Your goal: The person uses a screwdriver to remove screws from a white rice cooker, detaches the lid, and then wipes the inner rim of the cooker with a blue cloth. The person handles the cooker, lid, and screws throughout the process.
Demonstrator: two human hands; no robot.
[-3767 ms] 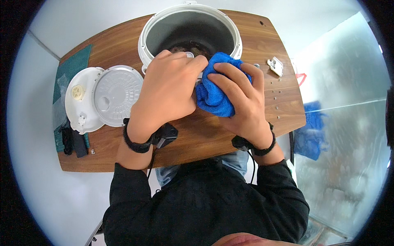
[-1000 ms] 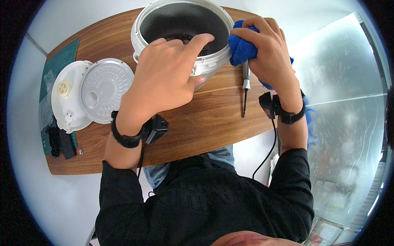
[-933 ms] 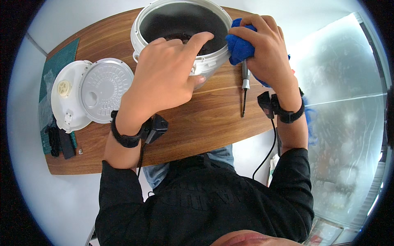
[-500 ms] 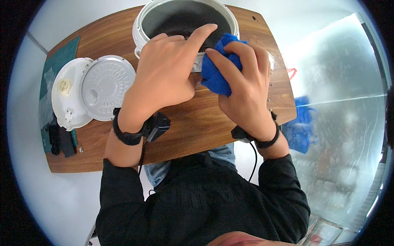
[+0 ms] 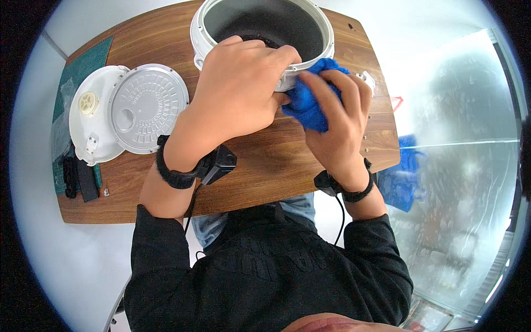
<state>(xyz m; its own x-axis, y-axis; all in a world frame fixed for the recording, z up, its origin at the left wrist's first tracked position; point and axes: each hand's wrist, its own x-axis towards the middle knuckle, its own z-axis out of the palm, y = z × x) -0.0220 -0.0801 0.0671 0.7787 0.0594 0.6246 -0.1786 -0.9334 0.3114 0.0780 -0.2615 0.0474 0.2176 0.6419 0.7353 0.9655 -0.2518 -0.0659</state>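
Note:
A white rice cooker body with a dark grey inside stands at the far middle of the table. My left hand is closed over its near rim, fingers inside and thumb outside. In my right hand is a bunched blue cloth, pressed against the cooker's near right outer wall, just right of my left thumb. The fingers of my right hand are curled over the cloth and hide part of it. To the left lies the cooker's opened lid: a white outer shell beside a round grey inner plate.
A green mat lies under the lid at the wooden table's left edge. Black strips and a small metal part are near its front left corner. Small screws line the right side. A glass panel stands beyond the right edge.
The cooker has shifted slightly to the right. My left index finger, stretched out before, is now bent over the rim. My right hand and the cloth have moved a little right along the wall.

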